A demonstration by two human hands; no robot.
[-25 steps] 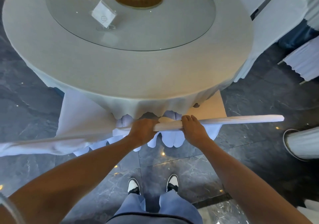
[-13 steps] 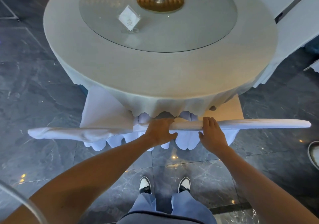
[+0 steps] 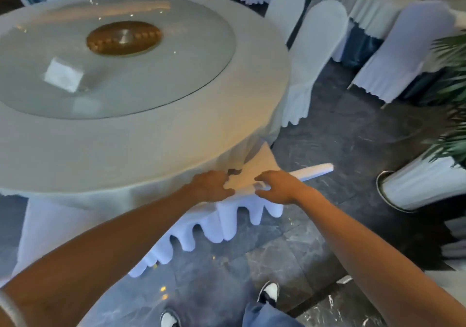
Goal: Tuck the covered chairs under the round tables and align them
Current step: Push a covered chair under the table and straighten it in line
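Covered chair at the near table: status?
Both hands on chair back: left hand grips, right hand rests open. Seat under round table. Nothing blocking.

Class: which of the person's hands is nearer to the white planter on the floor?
Right. The right hand rests on the chair top, on the side toward the planter; the left hand grips the chair further from it, by the table.

Both forearms are bare, with no sleeves showing down to the wrists; the left hand (image 3: 210,186) and right hand (image 3: 278,186) wear no gloves or rings that can be made out; a pale, thin band (image 3: 11,310) crosses the left arm at the frame's lower corner; the trousers (image 3: 264,318) are light blue; the shoes (image 3: 269,292) are black and white.
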